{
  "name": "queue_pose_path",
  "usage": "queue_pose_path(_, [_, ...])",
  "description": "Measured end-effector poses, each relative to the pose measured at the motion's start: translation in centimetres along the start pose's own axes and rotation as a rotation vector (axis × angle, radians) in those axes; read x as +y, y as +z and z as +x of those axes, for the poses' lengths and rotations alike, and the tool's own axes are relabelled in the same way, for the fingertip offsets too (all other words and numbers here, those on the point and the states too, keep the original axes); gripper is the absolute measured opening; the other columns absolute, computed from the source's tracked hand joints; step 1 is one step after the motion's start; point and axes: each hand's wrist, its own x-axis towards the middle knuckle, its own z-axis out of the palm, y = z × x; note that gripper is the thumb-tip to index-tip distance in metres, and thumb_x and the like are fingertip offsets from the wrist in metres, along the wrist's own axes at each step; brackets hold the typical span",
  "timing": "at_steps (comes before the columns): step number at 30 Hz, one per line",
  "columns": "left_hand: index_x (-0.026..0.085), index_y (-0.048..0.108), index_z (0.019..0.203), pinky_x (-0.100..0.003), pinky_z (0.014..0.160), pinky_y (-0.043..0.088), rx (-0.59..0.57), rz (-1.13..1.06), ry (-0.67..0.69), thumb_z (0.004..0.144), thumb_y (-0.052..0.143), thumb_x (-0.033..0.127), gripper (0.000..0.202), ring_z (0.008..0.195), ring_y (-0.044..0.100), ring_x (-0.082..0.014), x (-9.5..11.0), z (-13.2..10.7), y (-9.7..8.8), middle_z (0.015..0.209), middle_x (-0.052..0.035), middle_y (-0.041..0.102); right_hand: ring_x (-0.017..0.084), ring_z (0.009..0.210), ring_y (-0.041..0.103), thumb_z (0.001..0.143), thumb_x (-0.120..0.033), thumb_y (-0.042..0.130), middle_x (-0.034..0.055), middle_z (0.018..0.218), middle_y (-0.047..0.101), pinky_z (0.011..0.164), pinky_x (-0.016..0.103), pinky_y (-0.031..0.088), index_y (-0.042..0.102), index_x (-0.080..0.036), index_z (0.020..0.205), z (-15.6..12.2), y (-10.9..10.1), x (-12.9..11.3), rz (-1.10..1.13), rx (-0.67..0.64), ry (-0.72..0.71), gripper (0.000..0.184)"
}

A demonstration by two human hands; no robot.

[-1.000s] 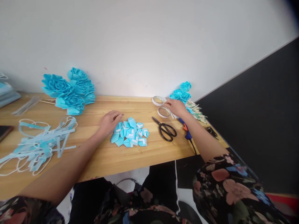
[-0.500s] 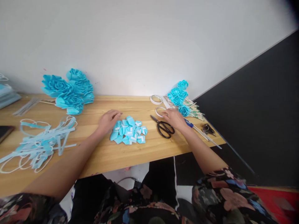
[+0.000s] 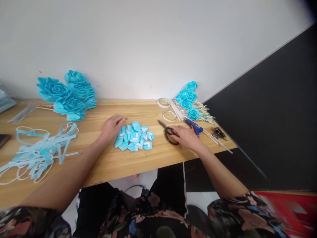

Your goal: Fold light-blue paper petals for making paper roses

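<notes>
Head view: one wooden table (image 3: 133,172), set against a pale wall (image 3: 133,49), with materials laid out across it.

Item, left hand (image 3: 111,128): placed on the table just beside the folded blue pieces (image 3: 134,137), on their left. Fingers loosely bent, thumb close to them; whether anything is held beneath cannot be told.

Item, folded blue pieces: heaped near the middle of the table, several marked with white strips.

Item, black scissors (image 3: 166,127): laid to the right of the heap, tip directed away from the wearer and leftward. Handles partly covered by the right hand (image 3: 187,136), whose fingers are bent over them; whether a firm grip has been taken cannot be told.

Item, blue glue gun (image 3: 194,125): placed just beyond the right hand, partly hidden by it.

Item, two tape rings: one (image 3: 163,106) set farther back, one (image 3: 169,120) nearer the scissors.

Item, small blue flowers (image 3: 187,98): clustered at the back right, by a bundle of sticks (image 3: 206,114).

Item, large blue flowers (image 3: 71,94): grouped at the back left.

Item, pale blue and white strips (image 3: 42,152): tangled in front of the large flowers.
</notes>
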Motion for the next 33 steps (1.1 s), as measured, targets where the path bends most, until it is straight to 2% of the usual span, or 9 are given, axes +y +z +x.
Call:
queue_pose_path(9, [0.018,0.072,0.097,-0.039,0.096,0.047,-0.008,0.002,-0.002,0.091,0.039,0.045,0.043,0.103,0.063,-0.0238,0.4,-0.2,-0.1,0.106,-0.0083,0.072,0.02,0.078,0.066,0.084,-0.03,0.059,0.0035,0.09,0.071,0.061,0.025,0.041,0.051,-0.024,0.132,-2.2,-1.5,0.3,0.056,-0.12,0.004,0.049])
queue_pose_path(12, [0.017,0.072,0.098,-0.037,0.097,0.047,-0.001,-0.011,0.004,0.091,0.038,0.043,0.043,0.104,0.063,-0.0229,0.4,-0.2,-0.1,0.106,-0.0081,0.072,0.022,0.08,0.067,0.084,-0.032,0.059,0.0052,0.095,0.071,0.061,0.027,0.043,0.052,-0.025,0.13,-2.8,-1.7,1.6,-0.025,-0.122,0.019,0.047])
queue_pose_path(15, [0.016,0.071,0.1,-0.036,0.097,0.047,0.003,-0.038,-0.003,0.092,0.037,0.042,0.044,0.104,0.063,-0.0223,0.3,-0.1,-0.1,0.108,-0.0085,0.072,0.028,0.095,0.067,0.088,-0.036,0.055,0.0106,0.11,0.069,0.074,0.035,0.05,0.055,-0.023,0.129,-2.8,-1.7,2.0,-0.077,-0.042,0.033,0.043])
queue_pose_path(17, [0.015,0.071,0.102,-0.036,0.098,0.047,0.007,-0.059,-0.017,0.093,0.036,0.042,0.045,0.105,0.063,-0.0221,0.2,-0.1,-0.1,0.109,-0.009,0.071,0.032,0.113,0.06,0.089,-0.041,0.054,0.0134,0.125,0.063,0.091,0.043,0.049,0.052,-0.022,0.134,-2.5,-1.4,1.0,-0.013,0.064,-0.031,0.048])
queue_pose_path(19, [0.014,0.07,0.104,-0.037,0.099,0.047,0.005,-0.077,-0.028,0.094,0.035,0.042,0.045,0.106,0.064,-0.0221,0.3,-0.2,-0.2,0.111,-0.0094,0.071,0.033,0.131,0.048,0.087,-0.047,0.057,0.0134,0.142,0.051,0.106,0.047,0.041,0.041,-0.023,0.144,-2.0,-0.5,-1.0,0.115,0.135,-0.158,0.064])
queue_pose_path(22, [0.014,0.069,0.108,-0.037,0.102,0.045,-0.028,-0.088,-0.006,0.095,0.034,0.04,0.046,0.11,0.063,-0.0224,0.7,-0.5,-0.2,0.115,-0.01,0.07,0.033,0.145,0.028,0.08,-0.053,0.066,0.0116,0.158,0.027,0.115,0.051,0.032,0.013,-0.028,0.155,-0.9,1.7,-4.6,0.284,0.118,-0.371,0.095])
queue_pose_path(24, [0.015,0.067,0.114,-0.038,0.104,0.044,-0.075,-0.09,0.039,0.096,0.033,0.04,0.046,0.114,0.061,-0.0223,1.0,-0.7,-0.1,0.12,-0.01,0.068,0.034,0.148,0.021,0.077,-0.056,0.069,0.0119,0.161,0.019,0.116,0.055,0.029,0.003,-0.03,0.156,0.3,3.3,-6.7,0.345,0.104,-0.45,0.106])
queue_pose_path(29, [0.018,0.061,0.126,-0.042,0.108,0.041,-0.21,-0.084,0.227,0.096,0.036,0.044,0.047,0.123,0.057,-0.0244,1.5,-0.9,0.2,0.131,-0.0108,0.063,0.038,0.148,0.015,0.072,-0.063,0.07,0.0165,0.161,0.017,0.115,0.061,0.024,0.005,-0.026,0.156,4.8,5.2,-8.9,0.379,0.123,-0.539,0.113])
queue_pose_path(33, [0.017,0.058,0.129,-0.04,0.106,0.043,-0.249,-0.168,0.228,0.096,0.039,0.046,0.048,0.121,0.058,-0.0244,2.0,-1.2,0.0,0.132,-0.0121,0.062,0.038,0.144,0.029,0.071,-0.067,0.068,0.0189,0.157,0.028,0.114,0.059,0.029,0.011,-0.022,0.156,7.7,4.8,-9.1,0.438,0.135,-0.643,0.112])
